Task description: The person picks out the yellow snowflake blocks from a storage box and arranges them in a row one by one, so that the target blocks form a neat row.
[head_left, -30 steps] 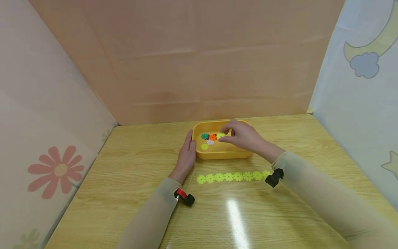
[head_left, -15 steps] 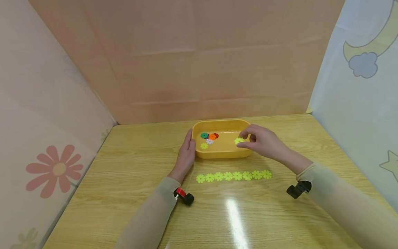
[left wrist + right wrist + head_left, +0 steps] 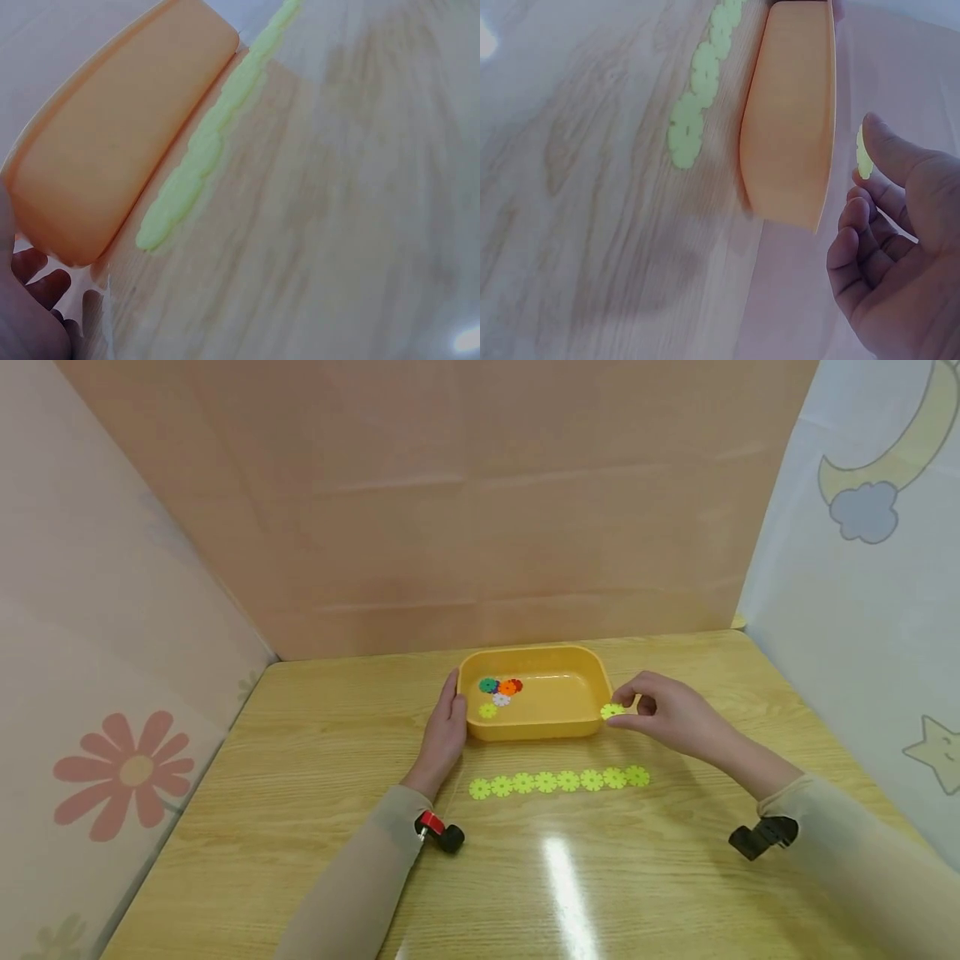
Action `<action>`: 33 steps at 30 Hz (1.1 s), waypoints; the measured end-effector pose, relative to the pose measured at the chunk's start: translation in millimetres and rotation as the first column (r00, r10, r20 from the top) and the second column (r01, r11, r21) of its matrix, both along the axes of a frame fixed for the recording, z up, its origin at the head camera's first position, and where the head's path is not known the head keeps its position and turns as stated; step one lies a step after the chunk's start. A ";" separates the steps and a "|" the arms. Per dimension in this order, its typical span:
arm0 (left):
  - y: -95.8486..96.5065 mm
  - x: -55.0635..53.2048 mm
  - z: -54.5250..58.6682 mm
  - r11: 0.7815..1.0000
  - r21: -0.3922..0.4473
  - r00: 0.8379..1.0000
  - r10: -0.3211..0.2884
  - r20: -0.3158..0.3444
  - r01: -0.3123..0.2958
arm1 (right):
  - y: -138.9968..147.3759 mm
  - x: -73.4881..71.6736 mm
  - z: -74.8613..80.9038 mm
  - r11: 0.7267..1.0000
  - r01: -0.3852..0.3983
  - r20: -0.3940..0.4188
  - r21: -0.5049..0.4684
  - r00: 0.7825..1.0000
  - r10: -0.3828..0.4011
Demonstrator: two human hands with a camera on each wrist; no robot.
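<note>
My right hand (image 3: 667, 710) pinches a yellow-green snowflake disc (image 3: 612, 712) between thumb and fingertips, at the near right corner of the yellow plastic tray (image 3: 540, 729). The right wrist view shows this disc (image 3: 863, 152) edge-on, raised beyond the tray's rim. Against the tray's left side rests my left hand (image 3: 444, 737), its fingers extended along the wall. In front of the tray, a straight row of yellow-green snowflake discs (image 3: 568, 780) lies on the table, linked end to end.
Inside the tray, at its left, lie a green disc (image 3: 488, 686), an orange disc (image 3: 507, 688), a white disc (image 3: 501, 700), a yellow-green disc (image 3: 488, 712) and other discs partly hidden. A brown backdrop (image 3: 465, 527) rises behind the wooden table (image 3: 315, 735).
My right hand has lifted a yellow-green disc out of the tray and carried it rightward and toward me, past the rim. My left hand has stayed at the tray's side.
</note>
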State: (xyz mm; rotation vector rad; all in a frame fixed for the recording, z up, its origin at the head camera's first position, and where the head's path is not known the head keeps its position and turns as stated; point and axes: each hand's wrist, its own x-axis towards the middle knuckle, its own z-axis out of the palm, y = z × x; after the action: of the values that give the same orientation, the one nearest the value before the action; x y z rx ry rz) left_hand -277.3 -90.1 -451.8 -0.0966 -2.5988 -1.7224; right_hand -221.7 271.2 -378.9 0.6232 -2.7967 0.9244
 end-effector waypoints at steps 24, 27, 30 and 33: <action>-1.6 -2.5 2.1 1.000 0.000 1.000 -0.020 -0.022 0.020 | 53.1 30.7 -32.8 0.999 0.029 0.077 0.026 0.997 -0.031; -1.6 -2.0 1.8 1.000 0.008 0.999 -0.023 -0.024 0.023 | 56.6 33.2 -37.0 0.999 0.028 0.078 0.024 0.997 -0.029; -2.0 -1.7 0.9 1.000 0.012 0.999 -0.023 -0.030 0.024 | 58.8 35.9 -40.7 1.000 0.022 0.077 0.023 0.997 -0.024; -2.2 -1.2 0.3 1.000 0.016 0.999 -0.023 -0.035 0.023 | 59.2 38.6 -42.7 1.000 0.018 0.110 0.022 0.994 -0.021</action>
State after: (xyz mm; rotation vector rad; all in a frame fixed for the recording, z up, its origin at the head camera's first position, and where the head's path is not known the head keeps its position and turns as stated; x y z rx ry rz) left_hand -278.5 -92.3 -451.4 -0.1555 -2.5687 -1.7325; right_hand -183.1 330.4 -421.6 0.5630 -2.9078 0.9551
